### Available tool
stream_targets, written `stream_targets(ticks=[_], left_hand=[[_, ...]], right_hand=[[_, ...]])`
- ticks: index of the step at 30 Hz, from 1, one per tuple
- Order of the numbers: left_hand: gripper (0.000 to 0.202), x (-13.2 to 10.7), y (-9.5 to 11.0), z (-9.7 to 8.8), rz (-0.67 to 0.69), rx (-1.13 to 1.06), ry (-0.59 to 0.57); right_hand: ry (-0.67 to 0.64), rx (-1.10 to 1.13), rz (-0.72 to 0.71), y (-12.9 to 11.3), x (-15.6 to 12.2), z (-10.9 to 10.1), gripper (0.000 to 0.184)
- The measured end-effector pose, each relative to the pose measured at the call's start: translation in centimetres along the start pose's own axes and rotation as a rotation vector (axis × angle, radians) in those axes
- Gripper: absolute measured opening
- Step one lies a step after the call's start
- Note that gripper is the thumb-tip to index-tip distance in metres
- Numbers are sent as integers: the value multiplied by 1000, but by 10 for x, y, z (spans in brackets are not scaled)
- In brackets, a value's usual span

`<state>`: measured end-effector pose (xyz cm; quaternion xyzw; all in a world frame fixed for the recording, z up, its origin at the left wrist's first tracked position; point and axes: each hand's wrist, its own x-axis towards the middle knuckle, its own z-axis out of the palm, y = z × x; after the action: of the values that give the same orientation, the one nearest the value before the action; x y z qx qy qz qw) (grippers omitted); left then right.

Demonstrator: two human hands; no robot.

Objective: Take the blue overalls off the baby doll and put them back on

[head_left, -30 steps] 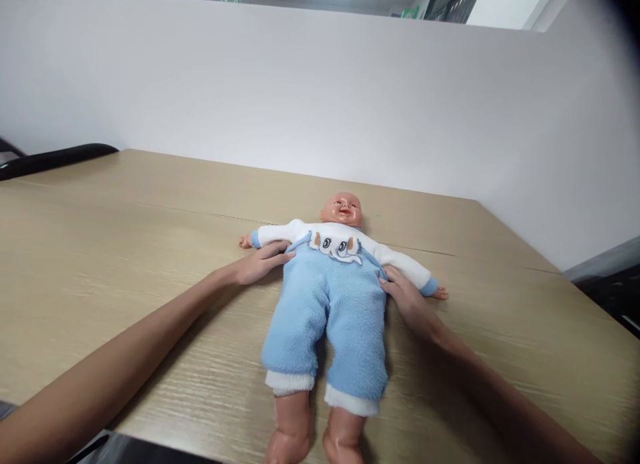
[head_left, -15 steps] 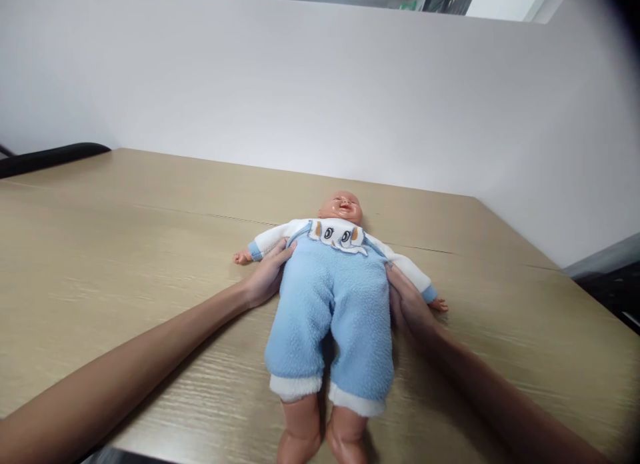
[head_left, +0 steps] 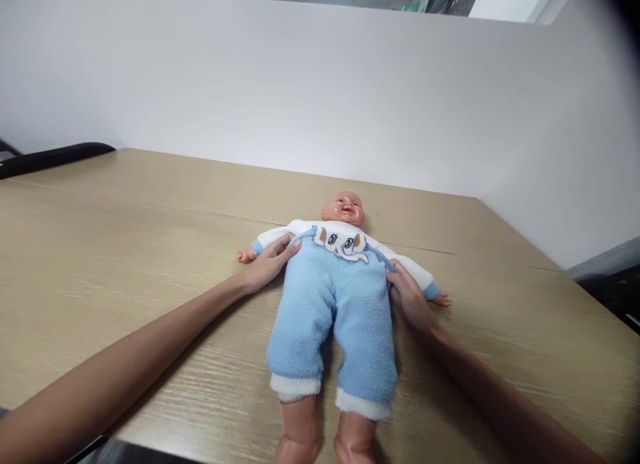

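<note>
A baby doll lies on its back on the wooden table, head away from me, arms spread. It wears a white top with an elephant patch and light blue fleece trousers with white cuffs. My left hand pinches the trousers' waist at the doll's left side in the picture, thumb on top. My right hand is closed on the waist at the other side, beside the doll's sleeve. The bare plastic legs reach the bottom edge of the view.
A white partition wall stands along the table's far edge. A black chair back shows at the far left. The table's right edge drops off to a dark floor area.
Both hands stayed at the doll's waist. The trousers' waistband sits slightly higher than a second ago, and the doll has shifted a little.
</note>
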<state>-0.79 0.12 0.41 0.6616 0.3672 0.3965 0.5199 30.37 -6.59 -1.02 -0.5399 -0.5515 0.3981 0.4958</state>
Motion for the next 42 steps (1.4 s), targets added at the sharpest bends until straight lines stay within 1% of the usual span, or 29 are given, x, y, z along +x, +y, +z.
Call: stream_targets(ticks=[3, 5, 7, 13, 16, 17, 18, 20, 22, 23, 25, 27, 30, 32, 33, 35, 37, 38, 40, 41, 42], left_hand=[[38, -2, 3, 1, 19, 54, 11], [38, -2, 5, 2, 22, 60, 30], [38, -2, 6, 3, 36, 66, 58], [39, -1, 9, 2, 106, 117, 147], [40, 0, 10, 3, 100, 98, 210], [40, 1, 10, 3, 88, 80, 222], [40, 1, 9, 3, 75, 58, 231], [40, 2, 8, 2, 63, 27, 248], [40, 2, 6, 2, 81, 25, 266], [39, 2, 6, 2, 99, 30, 276], [37, 2, 6, 2, 141, 41, 290], [34, 1, 7, 3, 174, 45, 293], [29, -1, 7, 5, 205, 64, 297], [26, -2, 6, 6, 215, 93, 315], [25, -3, 5, 6, 218, 109, 324], [24, -4, 4, 7, 223, 133, 335], [23, -5, 3, 7, 240, 145, 335], [22, -5, 3, 7, 251, 155, 337], [21, -6, 4, 7, 274, 197, 347], [21, -6, 4, 7, 282, 223, 352], [21, -6, 4, 7, 288, 248, 356]], right_hand=[[15, -26, -6, -4, -4, 0, 20], [38, -68, -37, -7, -5, 0, 19], [31, -81, -57, -10, -4, -1, 18], [-51, 38, -23, -26, 5, -6, 15], [-75, 110, 26, -34, 14, -7, 20], [-76, 103, 42, -37, 19, -7, 21], [-84, 71, 55, -40, 23, -8, 23], [-125, -63, 55, -47, 32, -9, 23], [-166, -232, 9, -56, 42, -9, 24], [-166, -292, -16, -61, 46, -8, 24], [-130, -366, -49, -71, 55, -3, 22], [-60, -419, -86, -81, 63, 7, 19], [43, -497, -246, -96, 75, 30, 16], [20, -526, -352, -107, 85, 49, 15], [-26, -549, -383, -111, 91, 60, 15], [-190, -620, -415, -119, 105, 80, 16], [-426, -697, -451, -123, 124, 100, 16], [-567, -715, -481, -123, 134, 109, 17], [-856, -709, -548, -121, 153, 125, 28], [-962, -706, -581, -120, 161, 132, 36], [-1036, -707, -606, -118, 167, 139, 41]])
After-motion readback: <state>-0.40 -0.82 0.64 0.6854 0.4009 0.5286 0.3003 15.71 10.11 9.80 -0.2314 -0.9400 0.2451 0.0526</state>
